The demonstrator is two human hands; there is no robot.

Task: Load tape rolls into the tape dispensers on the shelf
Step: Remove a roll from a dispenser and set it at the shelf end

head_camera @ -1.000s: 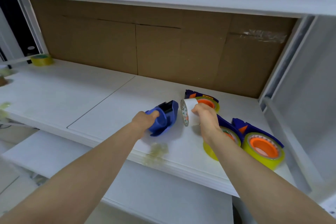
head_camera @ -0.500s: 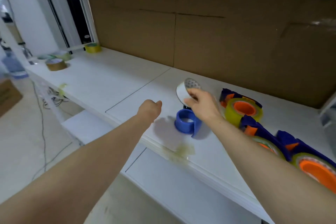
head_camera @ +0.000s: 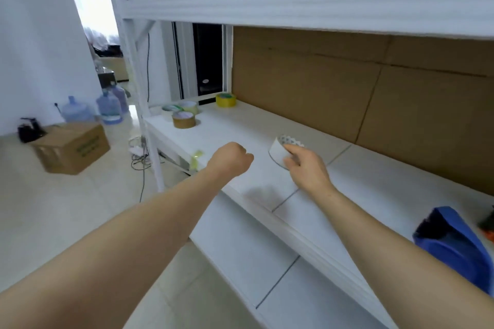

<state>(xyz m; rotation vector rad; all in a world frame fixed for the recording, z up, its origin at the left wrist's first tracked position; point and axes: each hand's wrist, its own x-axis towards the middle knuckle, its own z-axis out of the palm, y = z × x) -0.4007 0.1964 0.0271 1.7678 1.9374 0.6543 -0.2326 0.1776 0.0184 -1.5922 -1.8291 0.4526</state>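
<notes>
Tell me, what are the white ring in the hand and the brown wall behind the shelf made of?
The white ring, pinched by the right hand, looks like matte paper or cardboard: dull, thin-walled, with a printed pattern inside. The brown wall looks like cardboard: flat tan sheets with seams and creases.

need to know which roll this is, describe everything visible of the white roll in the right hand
The white roll is a short, wide ring with a smooth matte white outer face, paper-like. Its upper rim carries a small repeating print, too blurred to read. It is tilted, rim facing up and away. The right hand pinches its right edge; nothing else seems to touch it. It hangs over the white shelf board, seemingly clear of it.
</notes>
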